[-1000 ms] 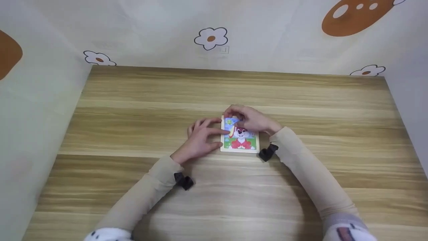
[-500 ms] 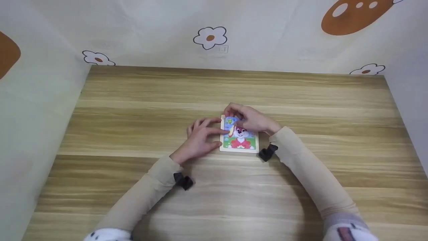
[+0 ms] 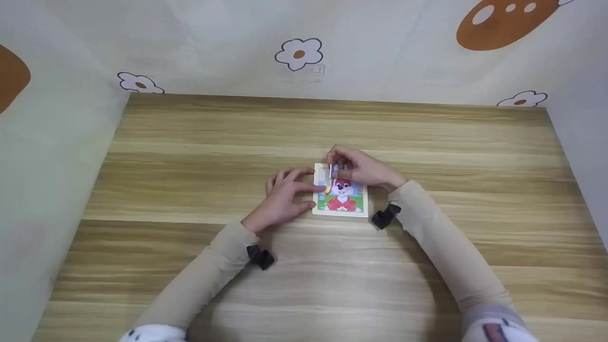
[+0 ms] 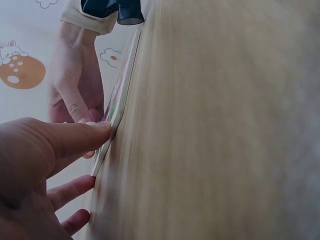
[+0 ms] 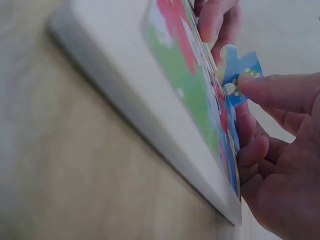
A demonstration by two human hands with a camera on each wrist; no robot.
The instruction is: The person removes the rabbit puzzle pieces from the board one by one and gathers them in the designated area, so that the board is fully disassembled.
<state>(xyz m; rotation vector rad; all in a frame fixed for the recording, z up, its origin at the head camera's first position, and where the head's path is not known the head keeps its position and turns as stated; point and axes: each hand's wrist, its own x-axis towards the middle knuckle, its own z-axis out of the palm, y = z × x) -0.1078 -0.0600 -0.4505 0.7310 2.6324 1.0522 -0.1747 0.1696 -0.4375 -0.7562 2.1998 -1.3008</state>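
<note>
The right hand point(image 3: 365, 168) pinches a piece point(image 5: 252, 62) on edge, probably mid-lift or mid-fit; the left hand point(image 3: 286, 196), unclenched, touches the puzzle point(image 3: 339, 214). Next likely needs steady bracing.

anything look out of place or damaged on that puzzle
One puzzle piece is out of place: the right hand pinches it on edge, and a bare spot in the puzzle's far left corner breaks the picture. No damage shows.

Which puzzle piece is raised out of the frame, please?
The blue piece pinched by the right hand; it is held on edge, while the other visible pieces sit within the frame.
</note>
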